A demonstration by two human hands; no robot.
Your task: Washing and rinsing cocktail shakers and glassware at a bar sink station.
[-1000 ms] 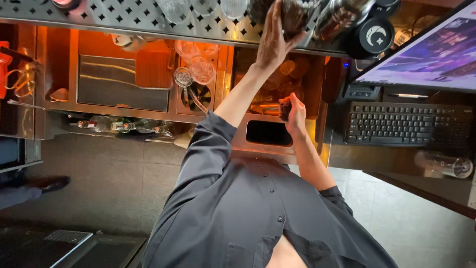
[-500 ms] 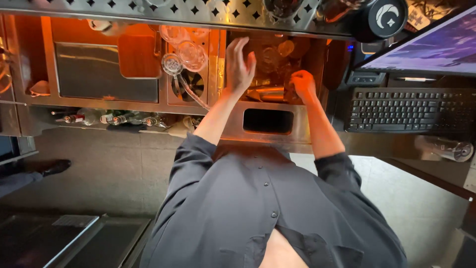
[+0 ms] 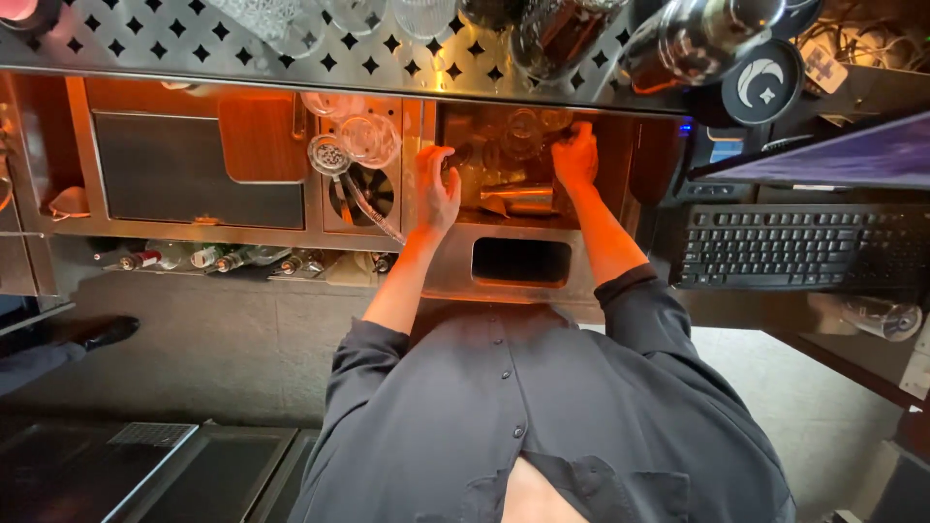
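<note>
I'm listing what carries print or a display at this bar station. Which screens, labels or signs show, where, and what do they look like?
Monitor: right, above the black keyboard; tilted flat panel, purple-blue picture.
Small lit display: just left of the monitor; blue and white glow.
Round black disc: upper right on the perforated shelf; white crescent and star emblem.
Bottles: lying in the rail lower left; pale labels, one red.

Steel bar station in warm orange light

A perforated metal shelf (image 3: 145, 48) runs along the top; grey tiled floor (image 3: 194, 349), black keyboard (image 3: 785, 247) at right.
</note>
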